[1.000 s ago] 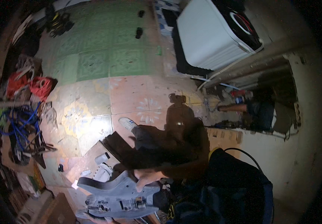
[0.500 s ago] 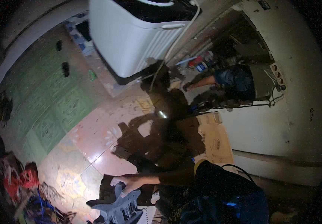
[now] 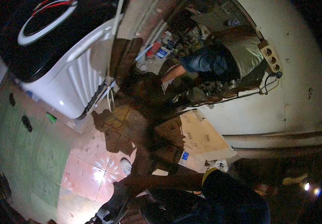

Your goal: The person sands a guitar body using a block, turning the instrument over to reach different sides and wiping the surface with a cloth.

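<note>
My right hand [image 3: 125, 186] reaches left from a dark sleeve with a yellow cuff, mostly in shadow. Its fingers are closed on a dark grey moulded plastic part [image 3: 112, 204] low in the picture. The part's lower end is cut off by the dark rim. Beyond the hand, a light-coloured shoe [image 3: 126, 167] rests on the pink floor tiles [image 3: 90, 164]. I cannot make out my left hand in the dark area beneath the right forearm.
A white washing machine [image 3: 80, 71] with a black top stands upper left. In the opening ahead, another person in dark blue shorts [image 3: 209, 61] is partly seen among clutter. Flattened cardboard [image 3: 202, 140] lies by the wall. A power strip [image 3: 271, 58] hangs upper right.
My view has swung to the right and nearer the washing machine. My right hand and the grey part now sit lower and in deeper shadow; the red and blue clutter at lower left has left view.
</note>
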A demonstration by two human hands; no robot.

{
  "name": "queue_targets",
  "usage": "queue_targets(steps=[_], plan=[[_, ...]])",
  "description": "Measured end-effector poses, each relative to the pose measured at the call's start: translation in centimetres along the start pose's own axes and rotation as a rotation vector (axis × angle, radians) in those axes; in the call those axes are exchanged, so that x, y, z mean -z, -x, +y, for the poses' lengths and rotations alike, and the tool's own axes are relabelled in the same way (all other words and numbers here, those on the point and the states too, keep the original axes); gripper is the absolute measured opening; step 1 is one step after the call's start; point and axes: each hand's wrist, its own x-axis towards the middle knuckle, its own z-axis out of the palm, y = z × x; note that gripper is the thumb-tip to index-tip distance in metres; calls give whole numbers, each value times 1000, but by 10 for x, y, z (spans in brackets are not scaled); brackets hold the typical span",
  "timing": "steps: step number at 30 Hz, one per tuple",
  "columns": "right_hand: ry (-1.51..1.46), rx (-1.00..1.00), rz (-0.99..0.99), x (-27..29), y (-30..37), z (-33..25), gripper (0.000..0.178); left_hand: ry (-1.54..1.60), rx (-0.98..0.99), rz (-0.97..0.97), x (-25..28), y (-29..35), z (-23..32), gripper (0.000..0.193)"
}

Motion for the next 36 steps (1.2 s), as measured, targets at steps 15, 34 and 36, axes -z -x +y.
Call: queue_targets(steps=[15, 34, 36], plan=[[-326, -556, 849, 171, 169, 149, 47, 15, -140, -398, -143, -107, 126, 57], [-413, -184, 1664, 265, 290, 225, 31, 235, -368, -489, -255, -223, 318, 52], [-219, -159, 1714, 333, 300, 225, 29, 216, -530, -374, -261, -226, 268, 47]])
